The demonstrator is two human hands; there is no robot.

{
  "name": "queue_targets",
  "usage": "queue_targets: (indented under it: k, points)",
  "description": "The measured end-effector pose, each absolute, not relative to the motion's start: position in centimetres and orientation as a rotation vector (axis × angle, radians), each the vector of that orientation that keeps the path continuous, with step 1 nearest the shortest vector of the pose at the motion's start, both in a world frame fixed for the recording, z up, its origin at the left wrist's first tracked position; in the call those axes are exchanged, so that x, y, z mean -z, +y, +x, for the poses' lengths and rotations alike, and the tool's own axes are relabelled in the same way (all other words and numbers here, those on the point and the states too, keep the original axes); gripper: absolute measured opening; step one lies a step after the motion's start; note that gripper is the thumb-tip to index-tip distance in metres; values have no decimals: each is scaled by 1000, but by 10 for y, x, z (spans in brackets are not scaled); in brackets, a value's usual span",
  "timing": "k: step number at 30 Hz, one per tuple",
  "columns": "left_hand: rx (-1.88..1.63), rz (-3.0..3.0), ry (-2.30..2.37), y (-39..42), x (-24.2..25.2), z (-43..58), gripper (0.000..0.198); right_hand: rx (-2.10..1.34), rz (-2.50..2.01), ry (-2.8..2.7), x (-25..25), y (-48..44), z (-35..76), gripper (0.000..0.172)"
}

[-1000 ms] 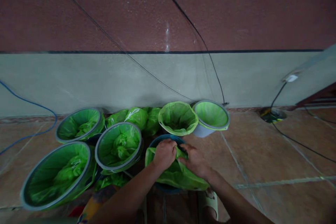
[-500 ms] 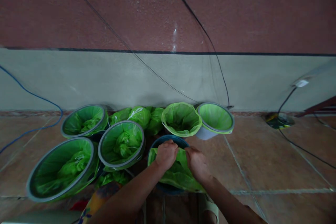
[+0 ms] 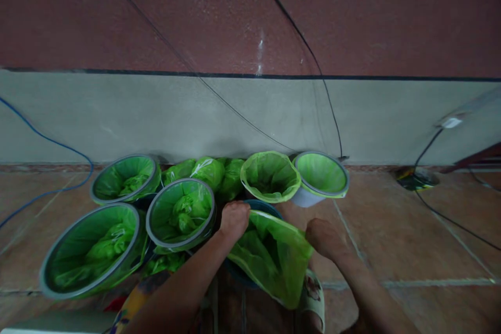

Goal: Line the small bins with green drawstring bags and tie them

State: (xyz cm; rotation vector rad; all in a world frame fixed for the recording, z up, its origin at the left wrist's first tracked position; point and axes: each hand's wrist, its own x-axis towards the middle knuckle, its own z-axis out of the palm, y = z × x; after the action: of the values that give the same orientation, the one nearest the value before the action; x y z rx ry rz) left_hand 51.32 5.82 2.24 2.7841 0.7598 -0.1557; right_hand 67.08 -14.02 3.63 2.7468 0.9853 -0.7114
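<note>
Between my two hands a translucent green plastic bag (image 3: 285,255) is stretched, its mouth pulled wide. My left hand (image 3: 235,219) is closed on the bag's upper left edge. On the right side, my right hand (image 3: 324,238) grips the opposite edge. Beneath the bag stands a blue bin (image 3: 264,205), mostly covered by it; part of its far rim shows. Just behind is a bin lined with a green bag (image 3: 271,180), and beside that a white bin (image 3: 309,197) with a green liner.
To the left stand several grey-rimmed bins with green liners, such as one bin (image 3: 136,235) and another bin (image 3: 213,214). Tied green bags (image 3: 209,172) lie by the wall. A blue cable (image 3: 58,142) and a black cable (image 3: 430,143) cross the floor edges. A sandal (image 3: 316,292) is near the bin.
My hands have moved apart, the right one outward to the right and the left one leftward. The green bag's mouth has spread open and its right side is lifted past the bin's rim.
</note>
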Motion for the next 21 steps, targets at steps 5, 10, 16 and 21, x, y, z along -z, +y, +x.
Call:
queue_targets:
  k: [5, 10, 16, 21]
  points:
    - [96, 2786, 651, 45, -23, 519, 29, 632, 2860, 1247, -40, -123, 647, 58]
    - [85, 2781, 582, 35, -26, 524, 26, 524, 2810, 1408, -36, -107, 631, 29]
    - [151, 2770, 641, 42, -27, 524, 32, 542, 2927, 1232, -37, -116, 651, 37]
    - [136, 2785, 640, 43, -23, 523, 31, 707, 2910, 1231, -42, -119, 653, 31]
